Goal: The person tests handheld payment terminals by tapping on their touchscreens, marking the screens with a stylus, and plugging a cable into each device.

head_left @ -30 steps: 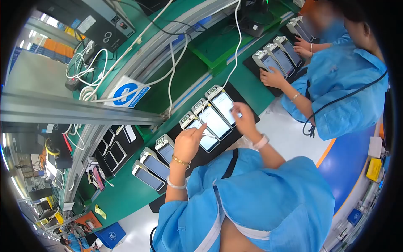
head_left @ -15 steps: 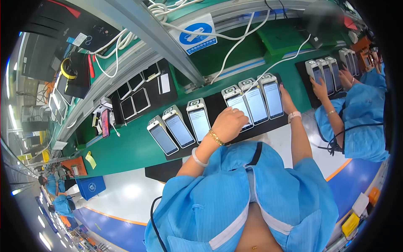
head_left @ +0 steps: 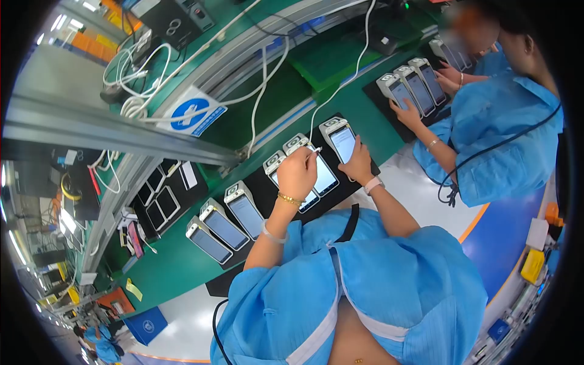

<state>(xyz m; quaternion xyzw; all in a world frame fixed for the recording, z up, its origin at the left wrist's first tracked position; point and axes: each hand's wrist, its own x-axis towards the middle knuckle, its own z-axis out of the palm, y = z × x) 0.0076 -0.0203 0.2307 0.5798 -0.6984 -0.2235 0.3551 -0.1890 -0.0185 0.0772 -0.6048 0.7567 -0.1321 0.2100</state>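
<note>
My left hand (head_left: 297,176) is closed with fingertips pinched on the white cable (head_left: 317,150), whose end shows beside my thumb. It hovers over two lit white handheld terminals, hiding much of the left one (head_left: 275,163) and part of the right one (head_left: 325,176). My right hand (head_left: 358,161) grips the side of another handheld terminal (head_left: 342,141), thumb over its lit screen. That one stands a little apart from the pair. Three more handheld terminals lie to the left, the nearest of them (head_left: 246,216) close to my left wrist. All rest on a black mat (head_left: 263,188).
A metal post (head_left: 121,121) slants across the left side. Several dark-screened devices (head_left: 163,205) lie on a black mat beyond it. To the right, a co-worker in a blue smock (head_left: 493,134) handles similar terminals (head_left: 420,85). A blue sign (head_left: 190,114) hangs above the green bench (head_left: 164,267).
The view has turned and shifted right. My left hand has risen from a screen and now pinches the cable end. The terminal at my right hand now stands apart from its neighbours.
</note>
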